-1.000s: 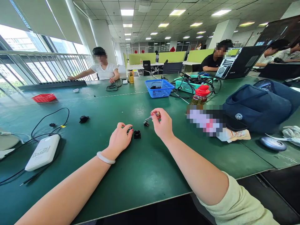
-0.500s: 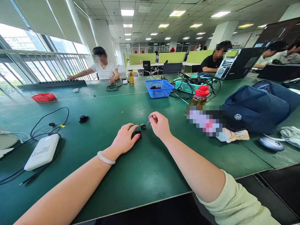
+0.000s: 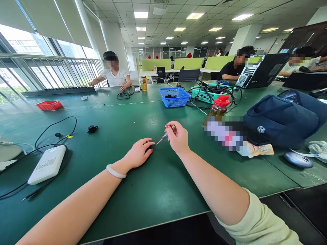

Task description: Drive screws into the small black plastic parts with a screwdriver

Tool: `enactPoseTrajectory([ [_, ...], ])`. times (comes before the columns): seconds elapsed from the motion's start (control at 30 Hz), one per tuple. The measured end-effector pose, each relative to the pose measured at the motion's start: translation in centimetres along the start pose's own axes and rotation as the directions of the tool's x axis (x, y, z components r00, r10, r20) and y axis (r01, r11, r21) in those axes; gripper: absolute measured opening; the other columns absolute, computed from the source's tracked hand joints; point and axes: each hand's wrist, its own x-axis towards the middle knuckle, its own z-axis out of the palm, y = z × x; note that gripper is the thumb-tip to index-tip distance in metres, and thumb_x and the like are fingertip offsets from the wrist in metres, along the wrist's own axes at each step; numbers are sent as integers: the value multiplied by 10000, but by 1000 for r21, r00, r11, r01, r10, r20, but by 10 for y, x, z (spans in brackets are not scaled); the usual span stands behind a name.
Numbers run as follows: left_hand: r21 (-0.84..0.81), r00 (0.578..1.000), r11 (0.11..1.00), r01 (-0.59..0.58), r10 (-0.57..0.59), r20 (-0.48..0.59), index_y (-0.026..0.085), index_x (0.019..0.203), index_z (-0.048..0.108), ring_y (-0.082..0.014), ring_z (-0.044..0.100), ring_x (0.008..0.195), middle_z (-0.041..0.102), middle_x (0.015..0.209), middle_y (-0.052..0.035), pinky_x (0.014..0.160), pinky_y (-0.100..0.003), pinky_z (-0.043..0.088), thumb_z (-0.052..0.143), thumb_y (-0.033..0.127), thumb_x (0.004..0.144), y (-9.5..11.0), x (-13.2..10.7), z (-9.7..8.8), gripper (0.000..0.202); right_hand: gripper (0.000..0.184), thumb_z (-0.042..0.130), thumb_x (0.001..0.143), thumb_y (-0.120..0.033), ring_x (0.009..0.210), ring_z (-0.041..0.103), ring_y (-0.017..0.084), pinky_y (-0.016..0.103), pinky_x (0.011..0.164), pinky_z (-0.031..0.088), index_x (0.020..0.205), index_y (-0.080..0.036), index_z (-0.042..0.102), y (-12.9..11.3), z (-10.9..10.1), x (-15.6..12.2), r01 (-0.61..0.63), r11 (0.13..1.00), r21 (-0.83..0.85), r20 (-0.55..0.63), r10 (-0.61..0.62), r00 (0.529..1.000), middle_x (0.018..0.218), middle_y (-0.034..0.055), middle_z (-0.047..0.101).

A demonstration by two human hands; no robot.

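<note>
My right hand is closed round a slim screwdriver with a brown handle end. Its thin metal tip slants down to the left, stopping just short of my left fingertips. My left hand rests low on the green table, fingers curled over a small black part. Only a dark sliver of that part shows above the index finger; the rest is hidden. Farther left lies another small black piece, apart from both hands.
On the left lie a white box and black cables. A red tray, a blue basket and a green basket with cables stand farther back. To the right are a red-lidded bottle, a navy bag and a mouse.
The screwdriver tip has come away from the small black part, and my right hand has shifted slightly right. My left fingers have closed over the part. Across the table, a person's arm has drawn in.
</note>
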Motion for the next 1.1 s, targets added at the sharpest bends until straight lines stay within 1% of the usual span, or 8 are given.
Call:
enactPoseTrajectory([
  [0.17,30,985,986,163,-161,-54,188,1261,636,-260,537,1261,557,1394,-106,1143,-444,372,406,384,943,-37,4,-9,439,181,550,863,-388,508,509,106,251,509,431,801,-222,583,7,-2,5,-18,999,31,-12,18,1000,674,-16,609],
  [0.27,88,937,935,343,-333,-108,158,1250,644,-267,514,1294,563,1390,-119,1154,-428,358,430,366,922,-76,-2,-25,443,177,549,865,-386,513,512,107,249,502,424,804,-225,588,7,-2,5,-31,999,40,-13,31,999,676,-16,609],
  [0.37,130,827,822,554,-527,-195,152,1263,639,-276,506,1309,559,1402,-122,1136,-423,380,441,317,906,-121,-21,-47,440,174,551,866,-383,518,515,107,248,501,424,804,-225,590,7,-2,4,-30,999,44,-6,31,1000,681,-13,610],
  [0.5,133,606,602,787,-714,-351,125,1318,605,-318,510,1307,556,1396,-180,1089,-460,419,486,251,882,-163,-53,-74,470,166,549,866,-370,511,498,102,245,499,418,802,-222,588,5,-1,2,-22,999,38,14,21,1000,669,-17,595],
  [0.6,127,557,557,821,-732,-392,83,1339,586,-333,502,1312,589,1327,-221,1078,-477,421,499,195,858,-173,-67,-88,502,172,541,866,-371,508,488,101,247,498,413,788,-222,579,3,-1,2,-16,1000,24,30,15,999,655,-18,581],
  [0.73,122,527,529,840,-741,-417,118,1319,621,-318,521,1292,615,1297,-203,1083,-464,417,499,159,829,-171,-73,-95,507,189,543,861,-398,511,488,105,249,499,412,789,-226,574,1,-1,3,-24,1000,16,33,24,999,652,-19,573],
  [0.93,115,446,440,890,-795,-411,114,1286,649,-332,543,1266,643,1273,-196,1061,-471,432,495,213,827,-176,-76,-102,494,191,550,853,-405,523,506,114,251,502,424,792,-227,587,4,-1,4,-63,998,10,75,62,995,668,-9,600],
  [1.1,136,467,449,883,-812,-350,107,1329,609,-366,530,1272,616,1305,-228,1044,-497,425,498,260,846,-179,-75,-100,519,183,543,856,-392,517,503,117,258,508,429,790,-230,594,4,-1,3,-74,997,-24,99,76,992,668,-7,605],
])
